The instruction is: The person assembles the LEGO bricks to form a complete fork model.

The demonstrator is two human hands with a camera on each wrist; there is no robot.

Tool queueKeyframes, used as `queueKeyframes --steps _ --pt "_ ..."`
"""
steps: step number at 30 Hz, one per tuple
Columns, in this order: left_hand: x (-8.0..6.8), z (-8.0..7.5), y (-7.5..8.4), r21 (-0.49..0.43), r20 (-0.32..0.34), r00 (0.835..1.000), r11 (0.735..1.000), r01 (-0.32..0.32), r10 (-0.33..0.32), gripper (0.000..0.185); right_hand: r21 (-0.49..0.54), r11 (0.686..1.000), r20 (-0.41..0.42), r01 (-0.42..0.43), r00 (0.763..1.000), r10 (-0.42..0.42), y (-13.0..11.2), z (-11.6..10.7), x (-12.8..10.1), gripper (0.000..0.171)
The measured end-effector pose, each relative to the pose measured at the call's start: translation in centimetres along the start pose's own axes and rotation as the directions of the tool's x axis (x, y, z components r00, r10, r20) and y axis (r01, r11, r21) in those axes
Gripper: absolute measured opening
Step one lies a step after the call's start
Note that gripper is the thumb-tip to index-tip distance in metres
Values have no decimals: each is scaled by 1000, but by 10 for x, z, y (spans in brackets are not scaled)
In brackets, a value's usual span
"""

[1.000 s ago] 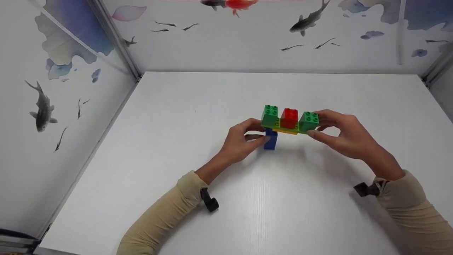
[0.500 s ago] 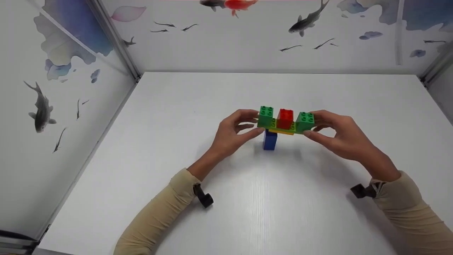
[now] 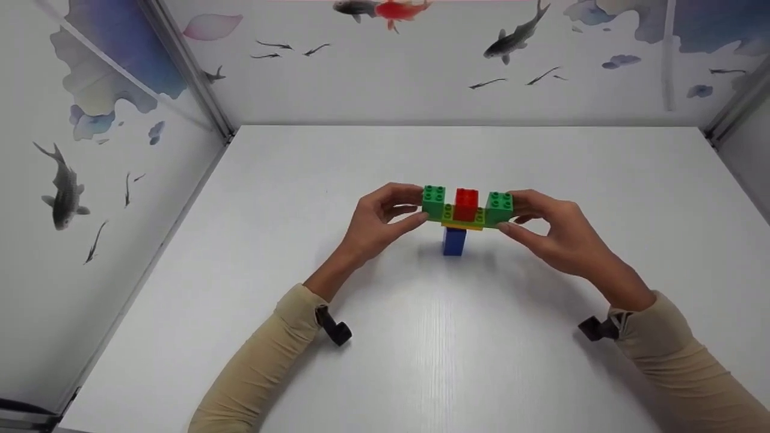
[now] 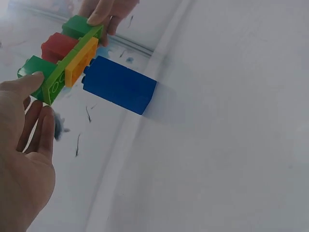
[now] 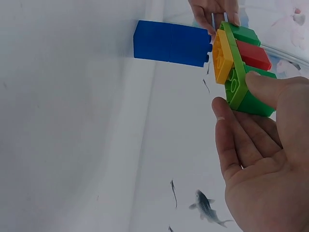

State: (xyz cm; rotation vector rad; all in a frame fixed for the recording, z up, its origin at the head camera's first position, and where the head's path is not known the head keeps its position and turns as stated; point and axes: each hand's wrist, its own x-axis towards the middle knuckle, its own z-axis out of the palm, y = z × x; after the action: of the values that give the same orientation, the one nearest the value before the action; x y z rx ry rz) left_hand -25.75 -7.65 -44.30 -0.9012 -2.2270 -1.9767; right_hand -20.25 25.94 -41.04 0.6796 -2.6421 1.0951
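Note:
Between my hands is a toy brick assembly: a lime green plate (image 3: pixel 447 214) bearing a red brick (image 3: pixel 466 204) in the middle and a green brick at each end, with a yellow plate (image 4: pixel 80 63) underneath. My left hand (image 3: pixel 379 219) pinches the left green brick (image 3: pixel 434 201) between thumb and fingers. The right green brick (image 3: pixel 499 207) is pinched by my right hand (image 3: pixel 556 231). Below the assembly a blue brick tower (image 3: pixel 454 242) stands upright on the table. Both wrist views show the tower's top studs (image 5: pixel 210 48) right at the yellow plate's underside.
A white table (image 3: pixel 385 361) stretches around the tower. White panels printed with fish and leaves (image 3: pixel 385 78) rise at the back and left. A black wrist camera (image 3: pixel 335 328) juts from the left sleeve, another (image 3: pixel 595 328) from the right.
My left hand has let go of the blue tower and moved up to the assembly's left green brick. The assembly has shifted left and levelled, now centred over the tower.

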Motion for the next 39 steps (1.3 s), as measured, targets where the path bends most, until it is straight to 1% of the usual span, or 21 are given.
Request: queueKeyframes --steps 6,9,12,16,21,31,39 --pt "-2 -2 0 -19 19 1000 1000 -19 19 47 32 999 -24 -14 1000 15 0 5 1 48" --pt "-2 -3 0 -15 21 999 1000 -28 28 46 89 995 -11 -43 999 44 0 6 1 52" --pt "-2 -4 0 -5 22 999 1000 -28 28 46 113 991 13 -70 998 69 0 7 1 53" --pt "-1 -5 0 0 22 999 1000 -30 30 45 76 995 13 -69 998 68 0 7 1 51" --pt "-2 -6 -2 12 24 1000 1000 -16 16 44 46 998 -2 -44 999 45 0 8 0 48" --pt "-3 -9 -6 0 36 999 1000 1 -1 43 50 998 43 -43 998 41 1 9 1 49" --pt "-3 -9 -7 36 54 999 999 0 -2 43 61 997 43 -37 998 35 2 9 0 48"
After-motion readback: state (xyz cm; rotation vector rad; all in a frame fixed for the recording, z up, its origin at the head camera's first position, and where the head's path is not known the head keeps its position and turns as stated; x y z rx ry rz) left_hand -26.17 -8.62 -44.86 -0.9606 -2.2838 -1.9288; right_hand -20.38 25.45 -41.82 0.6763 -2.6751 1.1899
